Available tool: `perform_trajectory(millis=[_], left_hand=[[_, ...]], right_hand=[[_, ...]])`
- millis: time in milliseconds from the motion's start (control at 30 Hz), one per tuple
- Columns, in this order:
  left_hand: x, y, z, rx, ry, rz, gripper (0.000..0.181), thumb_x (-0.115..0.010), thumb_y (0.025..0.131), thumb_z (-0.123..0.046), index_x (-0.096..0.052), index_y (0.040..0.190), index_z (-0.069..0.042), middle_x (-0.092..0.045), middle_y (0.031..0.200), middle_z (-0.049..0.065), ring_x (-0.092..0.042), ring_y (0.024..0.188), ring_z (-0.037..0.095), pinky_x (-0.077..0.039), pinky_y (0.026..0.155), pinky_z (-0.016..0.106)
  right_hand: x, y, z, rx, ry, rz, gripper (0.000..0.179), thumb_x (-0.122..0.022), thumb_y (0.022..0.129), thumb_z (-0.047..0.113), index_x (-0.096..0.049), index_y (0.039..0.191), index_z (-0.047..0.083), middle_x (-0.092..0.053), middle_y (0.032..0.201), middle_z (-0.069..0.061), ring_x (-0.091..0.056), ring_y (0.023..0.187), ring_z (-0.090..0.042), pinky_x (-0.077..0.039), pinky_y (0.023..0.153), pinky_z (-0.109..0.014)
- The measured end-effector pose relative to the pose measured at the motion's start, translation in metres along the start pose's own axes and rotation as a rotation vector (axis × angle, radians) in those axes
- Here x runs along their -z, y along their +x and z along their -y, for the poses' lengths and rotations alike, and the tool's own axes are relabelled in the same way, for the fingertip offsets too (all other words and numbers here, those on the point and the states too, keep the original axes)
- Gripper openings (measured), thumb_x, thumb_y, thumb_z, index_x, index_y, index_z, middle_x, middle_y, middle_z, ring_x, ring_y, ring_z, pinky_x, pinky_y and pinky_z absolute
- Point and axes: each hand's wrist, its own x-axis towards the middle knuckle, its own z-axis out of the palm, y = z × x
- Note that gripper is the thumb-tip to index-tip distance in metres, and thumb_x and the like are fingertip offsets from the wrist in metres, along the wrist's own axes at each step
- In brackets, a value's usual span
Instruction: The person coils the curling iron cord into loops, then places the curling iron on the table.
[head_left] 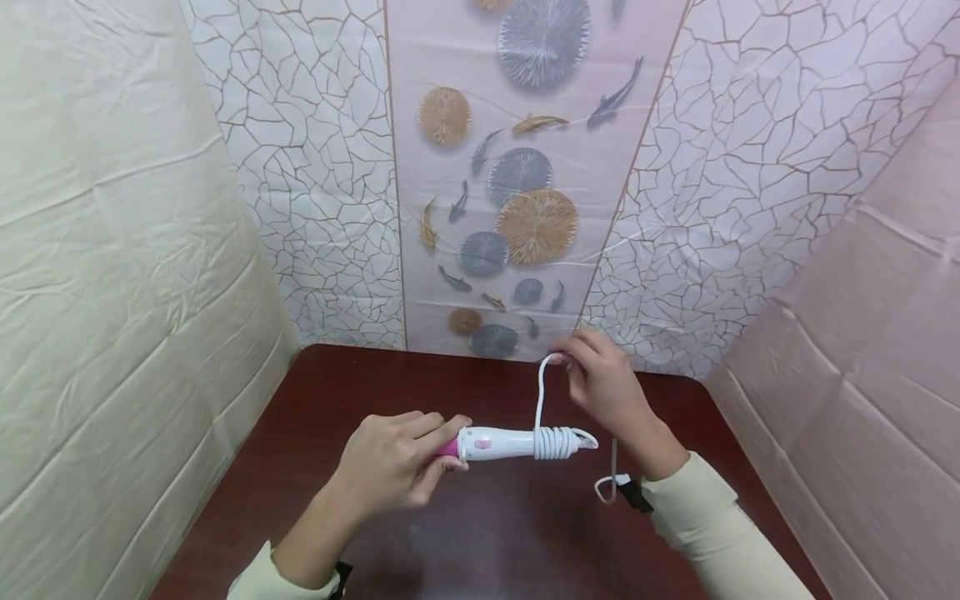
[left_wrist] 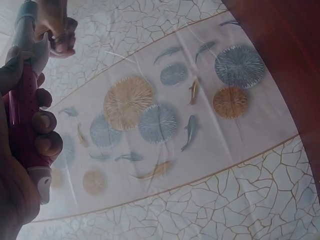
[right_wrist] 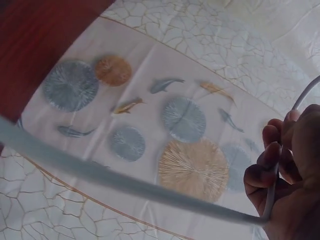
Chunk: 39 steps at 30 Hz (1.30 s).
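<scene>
A hair styling iron (head_left: 498, 444) with a white handle and pink barrel is held level over the table. My left hand (head_left: 397, 458) grips its pink barrel (left_wrist: 24, 115); the left wrist view shows fingers curled round it and a white tip below. Several turns of white cord (head_left: 553, 443) are wound round the handle's far end. Up and to the right of the handle, my right hand (head_left: 603, 379) pinches the cord, which rises from the coil to the fingers. In the right wrist view the cord (right_wrist: 271, 197) runs through the curled fingers and across the palm.
Below the hands lies a dark red-brown table (head_left: 360, 375). The cord's loose end (head_left: 606, 492) hangs by the right wrist, near a black strap (head_left: 636, 497). Patterned cloth (head_left: 322, 208) stands behind the table, with pale cloth walls (head_left: 135, 292) at both sides.
</scene>
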Motion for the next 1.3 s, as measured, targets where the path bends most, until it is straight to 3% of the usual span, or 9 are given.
perform_trajectory(millis=[100, 400, 600, 700, 833, 900, 1033, 1167, 1300], left_hand=[[0.002, 0.0, 0.0, 0.002, 0.005, -0.001, 0.053, -0.045, 0.114, -0.055, -0.081, 0.124, -0.019, -0.068, 0.084, -0.01, -0.058, 0.063, 0.006, -0.044, 0.047, 0.022], [0.009, 0.001, 0.007, 0.029, 0.007, -0.008, 0.038, -0.069, 0.101, -0.044, -0.081, 0.125, -0.017, -0.068, 0.085, -0.009, -0.06, 0.066, 0.008, -0.045, 0.048, 0.024], [0.012, 0.002, 0.012, 0.047, 0.003, -0.016, 0.039, -0.072, 0.096, -0.039, -0.08, 0.126, -0.016, -0.069, 0.086, -0.008, -0.06, 0.066, 0.007, -0.046, 0.048, 0.025], [0.013, 0.002, 0.014, 0.06, 0.007, -0.019, 0.039, -0.07, 0.096, -0.037, -0.08, 0.127, -0.017, -0.069, 0.086, -0.008, -0.061, 0.066, 0.007, -0.045, 0.047, 0.025], [0.013, 0.002, 0.018, 0.083, 0.004, -0.015, 0.038, -0.073, 0.094, -0.037, -0.08, 0.126, -0.017, -0.069, 0.086, -0.009, -0.061, 0.066, 0.007, -0.044, 0.046, 0.024], [0.013, 0.002, 0.02, 0.095, -0.002, -0.01, 0.039, -0.077, 0.092, -0.036, -0.08, 0.126, -0.018, -0.069, 0.086, -0.009, -0.06, 0.065, 0.006, -0.043, 0.046, 0.024], [0.008, 0.001, 0.025, 0.112, -0.005, -0.001, 0.038, -0.081, 0.089, -0.034, -0.08, 0.124, -0.019, -0.069, 0.084, -0.009, -0.057, 0.063, 0.005, -0.041, 0.045, 0.023], [0.001, -0.002, 0.03, 0.135, 0.0, 0.013, 0.037, -0.081, 0.09, -0.035, -0.081, 0.123, -0.02, -0.068, 0.083, -0.009, -0.054, 0.061, 0.005, -0.04, 0.045, 0.024], [-0.006, -0.006, 0.035, 0.159, 0.007, 0.029, 0.036, -0.081, 0.09, -0.036, -0.08, 0.122, -0.02, -0.068, 0.082, -0.009, -0.054, 0.06, 0.006, -0.041, 0.045, 0.025]], right_hand=[[-0.005, -0.006, -0.001, -0.031, -0.004, 0.038, 0.015, -0.085, 0.091, -0.004, -0.077, 0.1, 0.004, -0.07, 0.091, -0.008, -0.065, 0.072, -0.021, -0.054, 0.062, -0.037], [-0.016, -0.024, 0.003, 0.018, 0.018, 0.084, 0.014, -0.089, 0.088, 0.005, -0.08, 0.097, 0.009, -0.066, 0.088, -0.002, -0.059, 0.07, -0.014, -0.053, 0.06, -0.034], [-0.023, -0.035, 0.011, 0.041, 0.016, 0.117, 0.014, -0.076, 0.104, 0.022, -0.082, 0.097, 0.011, -0.067, 0.088, 0.001, -0.059, 0.072, -0.012, -0.053, 0.06, -0.032], [-0.028, -0.042, 0.015, 0.052, 0.005, 0.145, 0.01, -0.085, 0.096, 0.02, -0.079, 0.096, 0.013, -0.065, 0.086, 0.002, -0.058, 0.072, -0.011, -0.054, 0.059, -0.032], [-0.032, -0.052, 0.02, 0.128, 0.015, 0.144, 0.016, -0.09, 0.083, 0.013, -0.076, 0.09, 0.014, -0.064, 0.081, 0.003, -0.056, 0.068, -0.009, -0.052, 0.056, -0.03], [-0.034, -0.056, 0.023, 0.21, 0.013, 0.127, 0.01, -0.081, 0.097, 0.02, -0.079, 0.089, 0.014, -0.068, 0.079, 0.004, -0.057, 0.064, -0.008, -0.051, 0.053, -0.029], [-0.035, -0.061, 0.032, 0.339, 0.018, 0.114, 0.04, -0.059, 0.114, 0.035, -0.086, 0.093, 0.015, -0.08, 0.085, 0.005, -0.071, 0.071, -0.011, -0.059, 0.059, -0.03], [-0.031, -0.063, 0.041, 0.4, 0.055, 0.128, 0.033, -0.062, 0.113, 0.027, -0.082, 0.09, 0.013, -0.076, 0.085, 0.005, -0.071, 0.078, -0.012, -0.062, 0.076, -0.032], [-0.027, -0.063, 0.05, 0.436, 0.093, 0.125, 0.025, -0.069, 0.108, 0.021, -0.08, 0.088, 0.013, -0.07, 0.081, 0.006, -0.062, 0.072, -0.011, -0.055, 0.073, -0.029]])
